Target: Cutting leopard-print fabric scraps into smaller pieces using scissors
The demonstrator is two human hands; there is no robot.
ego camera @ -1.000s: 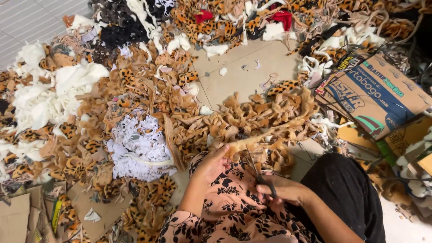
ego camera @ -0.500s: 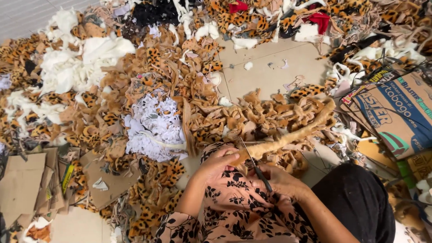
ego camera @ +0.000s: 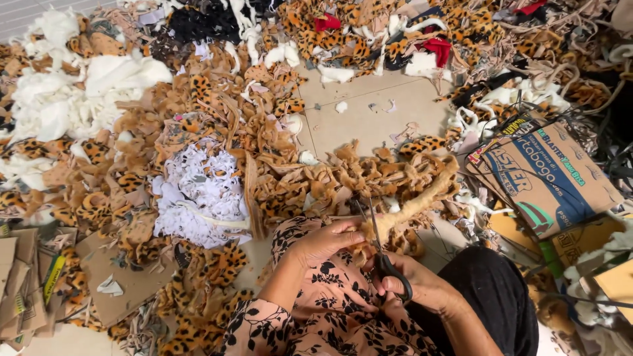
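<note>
Head view: left hand pinches the near end of a long tan fur strip; right hand is closed round the scissors, blades at the strip just beside the left fingers. Strip runs up and right over the scrap pile, fuzzy, curved, mostly uncut. Judged: trimming well along, heaps of offcuts cover the floor; this strip barely begun. Cardboard box lies at right.
</note>
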